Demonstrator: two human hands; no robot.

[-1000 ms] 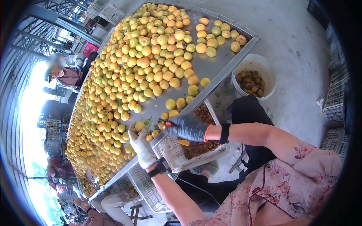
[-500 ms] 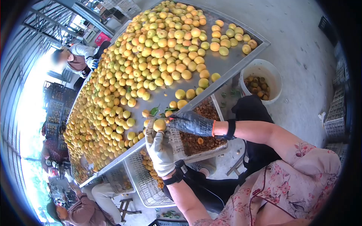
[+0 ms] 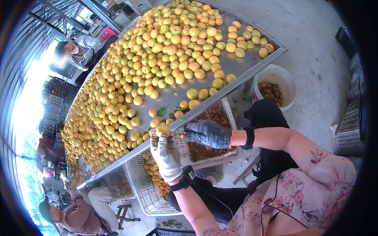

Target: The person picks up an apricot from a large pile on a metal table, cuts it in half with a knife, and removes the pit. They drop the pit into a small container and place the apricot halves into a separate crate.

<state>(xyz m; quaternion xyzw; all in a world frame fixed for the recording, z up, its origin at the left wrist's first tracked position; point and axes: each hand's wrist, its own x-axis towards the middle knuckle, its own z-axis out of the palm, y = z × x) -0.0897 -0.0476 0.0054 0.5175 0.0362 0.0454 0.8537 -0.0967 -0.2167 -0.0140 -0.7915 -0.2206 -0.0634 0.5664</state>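
My left hand (image 3: 167, 159), in a white glove, grips a yellow-orange fruit (image 3: 162, 130) at its fingertips, over the near edge of the metal table (image 3: 240, 78). My right hand (image 3: 208, 134), in a dark grey glove with an orange cuff, is closed just right of it, above a crate (image 3: 220, 157) of brown pits. Something small shows at its fingertips, too small to name. Many similar fruits (image 3: 157, 51) cover the table. A green leaf (image 3: 162, 111) lies beyond my left hand. Below it, a white crate (image 3: 139, 187) holds orange fruit pieces (image 3: 157, 179).
A white bucket (image 3: 289, 84) of darker fruits stands on the floor at right. Stacked crates (image 3: 348, 126) line the right side. One person (image 3: 84, 51) sits across the table, another (image 3: 80, 214) at lower left near a small stool (image 3: 126, 216).
My left hand has taken hold of a fruit from the table and drawn it nearer. My right hand has moved slightly right, away from the fruit. The view has shifted.
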